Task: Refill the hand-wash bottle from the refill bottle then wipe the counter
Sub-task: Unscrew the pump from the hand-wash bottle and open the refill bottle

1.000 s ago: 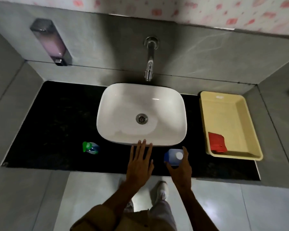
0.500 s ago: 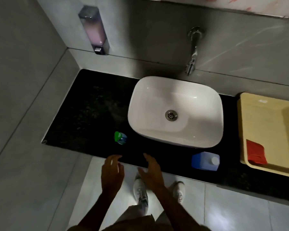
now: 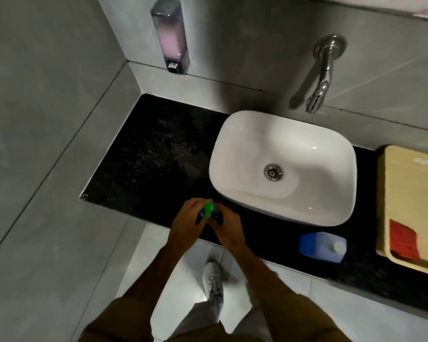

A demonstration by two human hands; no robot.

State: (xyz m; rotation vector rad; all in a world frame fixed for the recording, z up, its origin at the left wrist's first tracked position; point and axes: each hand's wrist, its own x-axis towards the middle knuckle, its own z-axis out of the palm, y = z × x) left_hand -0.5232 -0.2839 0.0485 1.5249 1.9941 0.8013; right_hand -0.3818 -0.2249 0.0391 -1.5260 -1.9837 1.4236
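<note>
The small hand-wash bottle [image 3: 208,210] with a green pump top stands at the front edge of the black counter [image 3: 153,154], left of the basin. My left hand [image 3: 187,224] and my right hand [image 3: 229,229] both close around it, hiding most of its body. The blue refill bottle [image 3: 321,246] with a white cap lies on the counter to the right, in front of the basin, untouched. A red cloth [image 3: 403,240] lies in the yellow tray [image 3: 405,181] at the far right.
A white basin [image 3: 282,166] sits mid-counter under a chrome wall tap [image 3: 323,77]. A wall soap dispenser [image 3: 169,35] with pink liquid hangs at the back left. Grey tiled walls enclose the counter's left end. My shoe [image 3: 213,280] shows on the pale floor below.
My view has swung left. My right hand left the blue refill bottle, and both hands moved left and closed on the green-topped hand-wash bottle.
</note>
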